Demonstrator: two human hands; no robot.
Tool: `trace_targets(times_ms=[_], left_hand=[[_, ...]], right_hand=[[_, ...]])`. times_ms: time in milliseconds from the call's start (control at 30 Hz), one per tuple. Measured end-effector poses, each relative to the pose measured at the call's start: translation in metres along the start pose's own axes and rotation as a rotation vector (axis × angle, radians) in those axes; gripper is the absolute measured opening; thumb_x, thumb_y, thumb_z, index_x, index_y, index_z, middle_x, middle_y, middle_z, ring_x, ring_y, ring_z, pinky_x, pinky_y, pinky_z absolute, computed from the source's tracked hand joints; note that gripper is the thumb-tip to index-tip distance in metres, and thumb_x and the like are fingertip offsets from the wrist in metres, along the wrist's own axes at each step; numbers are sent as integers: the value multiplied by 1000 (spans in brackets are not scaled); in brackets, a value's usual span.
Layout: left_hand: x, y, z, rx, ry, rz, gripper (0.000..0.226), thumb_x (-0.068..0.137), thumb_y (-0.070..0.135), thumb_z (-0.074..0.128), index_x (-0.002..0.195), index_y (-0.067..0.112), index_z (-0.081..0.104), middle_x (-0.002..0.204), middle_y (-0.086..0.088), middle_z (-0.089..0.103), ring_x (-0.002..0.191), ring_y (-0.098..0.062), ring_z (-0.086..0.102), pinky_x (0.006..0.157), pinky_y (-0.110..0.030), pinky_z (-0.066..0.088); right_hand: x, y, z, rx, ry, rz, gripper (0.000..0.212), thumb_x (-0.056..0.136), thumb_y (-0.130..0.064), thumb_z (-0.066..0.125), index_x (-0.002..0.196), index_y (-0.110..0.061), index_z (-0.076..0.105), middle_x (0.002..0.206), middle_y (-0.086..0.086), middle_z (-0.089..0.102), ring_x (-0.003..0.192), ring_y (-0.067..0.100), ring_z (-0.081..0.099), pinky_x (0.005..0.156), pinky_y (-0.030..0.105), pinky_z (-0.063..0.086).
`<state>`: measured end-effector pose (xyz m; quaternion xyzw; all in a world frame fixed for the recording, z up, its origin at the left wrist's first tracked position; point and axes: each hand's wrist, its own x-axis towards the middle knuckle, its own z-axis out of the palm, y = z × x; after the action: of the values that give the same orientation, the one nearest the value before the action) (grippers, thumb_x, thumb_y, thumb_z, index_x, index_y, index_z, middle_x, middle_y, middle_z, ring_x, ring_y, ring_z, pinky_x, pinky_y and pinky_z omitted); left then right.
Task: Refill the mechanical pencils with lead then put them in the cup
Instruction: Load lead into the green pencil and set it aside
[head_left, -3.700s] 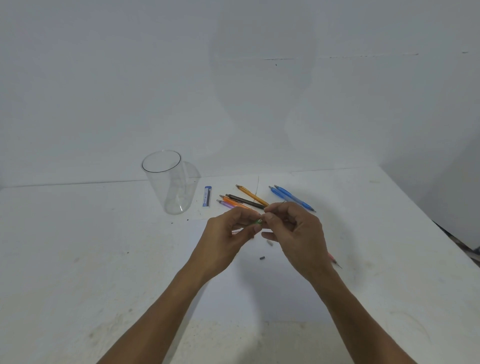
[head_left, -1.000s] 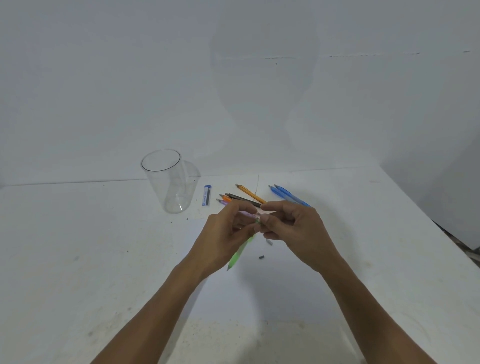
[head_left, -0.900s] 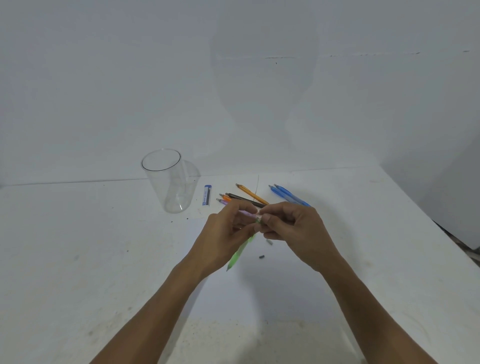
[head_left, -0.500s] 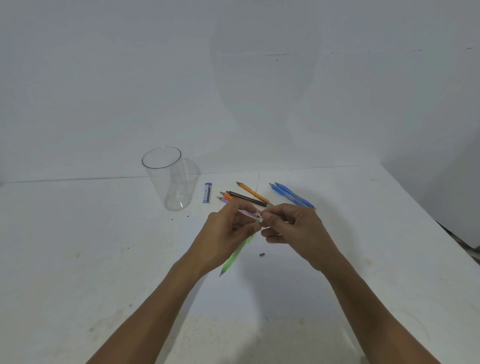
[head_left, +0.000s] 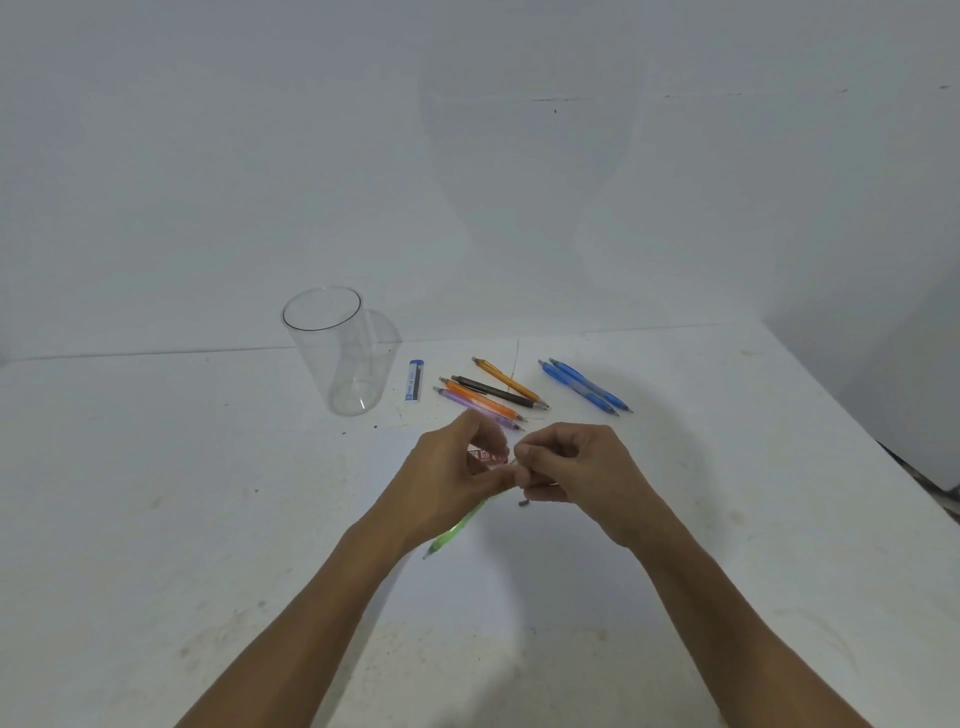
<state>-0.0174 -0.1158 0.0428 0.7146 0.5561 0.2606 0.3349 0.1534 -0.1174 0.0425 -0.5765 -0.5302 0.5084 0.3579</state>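
My left hand grips a green mechanical pencil near its top, and the tip slants down toward me. The same hand holds a small pink lead case between its fingers. My right hand pinches at the green pencil's top end with thumb and forefinger; whatever sits between the fingertips is too thin to make out. The clear plastic cup stands upright at the back left with nothing in it.
Behind my hands lie a blue lead tube, an amber pencil, a black pencil, an orange pencil and a purple pencil. Two blue pencils lie to their right. A small dark cap sits on the white table.
The green pencil, earlier almost hidden between my hands, now hangs out below my left hand with its tip lower and nearer me. Both hands stay together at its top end.
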Motion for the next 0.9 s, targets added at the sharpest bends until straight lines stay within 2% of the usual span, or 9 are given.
trace_targets(times_ms=[133, 200, 267, 333, 433, 533, 667, 767, 900], left_hand=[[-3, -11, 4, 81, -105, -26, 32, 88, 35, 67, 115, 18, 66, 102, 7, 70, 84, -10, 66, 83, -22, 56], [-4, -15, 6, 85, -105, -31, 31, 89, 32, 67, 115, 16, 67, 103, 9, 69, 82, -9, 66, 79, -14, 52], [-6, -19, 7, 107, -98, -40, 29, 88, 32, 68, 113, 16, 68, 102, 5, 70, 82, -8, 64, 73, -9, 46], [-7, -21, 7, 137, -92, -49, 27, 89, 33, 67, 110, 17, 68, 100, 3, 69, 82, -9, 62, 71, -11, 44], [-8, -27, 7, 151, -74, -67, 26, 88, 35, 67, 108, 18, 68, 96, 5, 68, 81, -9, 62, 70, -14, 45], [-8, -30, 6, 152, -64, -76, 29, 87, 38, 68, 109, 18, 68, 97, 4, 69, 80, -9, 61, 71, -15, 44], [-6, -29, 6, 147, -60, -85, 33, 87, 38, 67, 114, 18, 68, 106, 1, 70, 86, -10, 63, 82, -20, 50], [-6, -29, 7, 145, -67, -85, 34, 88, 38, 67, 115, 18, 67, 107, 0, 70, 87, -11, 64, 83, -20, 49], [-6, -26, 6, 119, -70, -80, 34, 88, 37, 66, 116, 17, 67, 108, 0, 70, 88, -11, 64, 80, -19, 49]], right_hand=[[4, 8, 1, 4, 48, 32, 16, 88, -17, 68, 101, -9, 71, 83, 12, 74, 73, 24, 73, 72, 31, 62], [6, 14, 2, -39, 48, 52, 15, 90, -19, 66, 103, -11, 70, 84, 8, 74, 71, 21, 73, 68, 28, 61], [7, 21, 3, -186, 76, 29, 15, 92, -21, 64, 105, -15, 70, 86, 1, 72, 69, 15, 71, 66, 21, 59], [7, 29, 2, -440, 89, -45, 18, 93, -24, 63, 109, -20, 70, 94, -5, 71, 72, 7, 66, 72, 15, 55], [5, 33, 4, -705, 11, -89, 25, 94, -29, 61, 117, -24, 69, 112, -6, 69, 88, 4, 58, 90, 17, 45], [5, 32, 8, -831, -49, -111, 29, 96, -30, 58, 123, -26, 66, 115, -3, 65, 92, 6, 51, 93, 18, 40], [5, 32, 8, -935, -113, -186, 27, 98, -29, 54, 122, -25, 66, 114, -1, 63, 93, 9, 53, 90, 18, 41], [7, 33, 10, -1006, -144, -220, 24, 100, -29, 49, 119, -23, 62, 112, 1, 62, 97, 12, 55, 91, 22, 45], [7, 35, 8, -851, -66, -159, 17, 99, -26, 52, 112, -20, 62, 105, -1, 64, 91, 11, 57, 88, 20, 46]])
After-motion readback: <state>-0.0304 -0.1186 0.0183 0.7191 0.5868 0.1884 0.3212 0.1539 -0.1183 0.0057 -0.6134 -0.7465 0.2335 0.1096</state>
